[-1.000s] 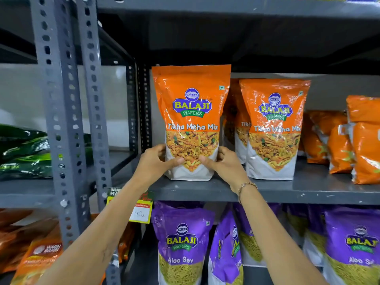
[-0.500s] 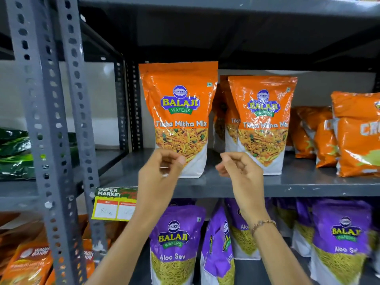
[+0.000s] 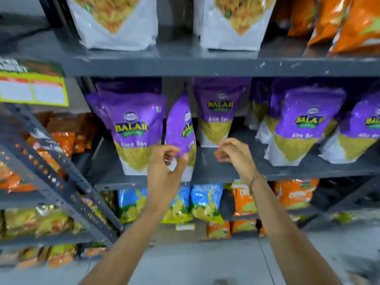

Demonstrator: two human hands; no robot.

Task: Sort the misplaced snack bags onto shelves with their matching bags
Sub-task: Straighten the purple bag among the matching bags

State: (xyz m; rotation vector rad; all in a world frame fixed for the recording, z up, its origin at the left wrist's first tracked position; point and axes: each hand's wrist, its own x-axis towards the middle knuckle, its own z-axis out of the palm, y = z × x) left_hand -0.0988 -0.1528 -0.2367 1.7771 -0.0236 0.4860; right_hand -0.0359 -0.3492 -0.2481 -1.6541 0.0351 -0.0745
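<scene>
Both hands at the purple Aloo Sev shelf.
Left hand fingers curled in front of the sideways-turned purple bag (grip unclear, blurred); right hand loosely curled, empty, beside it. Tikha Mitha Mix bag stands one shelf up.

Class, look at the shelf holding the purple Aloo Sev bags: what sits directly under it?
Under the purple-bag shelf stand blue bags and orange bags; both forearms cover part of that row.

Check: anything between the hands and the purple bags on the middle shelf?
Nothing visible. The left hand is already at the sideways purple bag; the right hand hovers in the open gap beside it.
</scene>
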